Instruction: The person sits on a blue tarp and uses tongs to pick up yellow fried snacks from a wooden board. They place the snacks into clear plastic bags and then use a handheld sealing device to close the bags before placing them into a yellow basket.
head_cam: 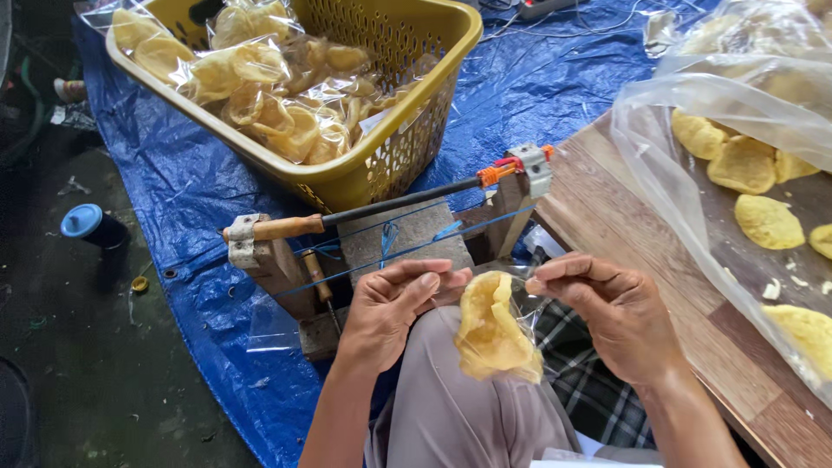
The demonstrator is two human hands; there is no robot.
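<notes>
Head view, looking down over the lap. Left hand (390, 303) and right hand (611, 316) both pinching the mouth of a small clear bag of yellow crackers (492, 334), fingers clenched on the plastic at either side, bag hanging between the hands above the knee, just in front of the wooden sealing jig (286, 260). Jig standing on the blue tarp (173, 173), a dark rod with a wooden handle (381, 208) laid across its two posts, blue string stretched below. Judged best handled thus: film kept taut and flat between the two pinches, crackers shaken well down so none sit in the seam line, mouth brought level to the rod rather than at a slant. Risk judged: brittle crackers cracking under a tight squeeze, so grip on plastic only. Yellow basket (407, 130) of filled bags beyond the jig; loose crackers under a large plastic sheet (685, 173) on the wooden surface (607, 217) to the right.
</notes>
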